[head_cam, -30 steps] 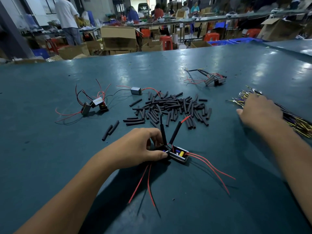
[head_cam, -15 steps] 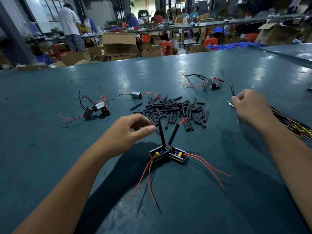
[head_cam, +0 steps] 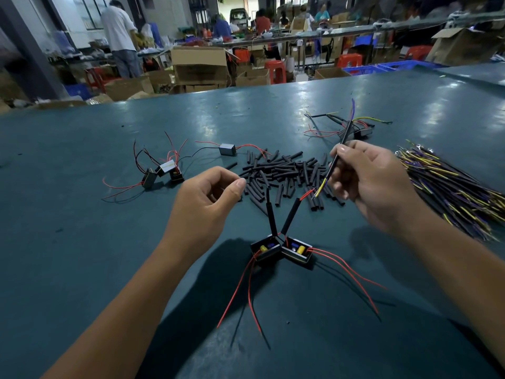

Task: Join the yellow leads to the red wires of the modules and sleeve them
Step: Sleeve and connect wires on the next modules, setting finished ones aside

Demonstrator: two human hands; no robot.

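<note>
Modules (head_cam: 281, 248): two open black boxes sitting touching on the tabletop (head_cam: 82, 242), red wires (head_cam: 347, 272) trailing nearward, a black sleeve (head_cam: 290, 216) standing on each.
Left hand (head_cam: 205, 203): hovering with fingers curling, holding nothing.
Right hand (head_cam: 374, 179): fingers pinching a yellow-tipped lead (head_cam: 334, 164).
Farther: loose sleeves (head_cam: 284, 173) lying piled; lead bundle (head_cam: 448, 187) lying at the right.

no text, label, brand, number or sign can be read anywhere in the head view; whatever print may be borne by the modules or by the cardboard boxes at the back is too small and blurred to be made out.
</note>
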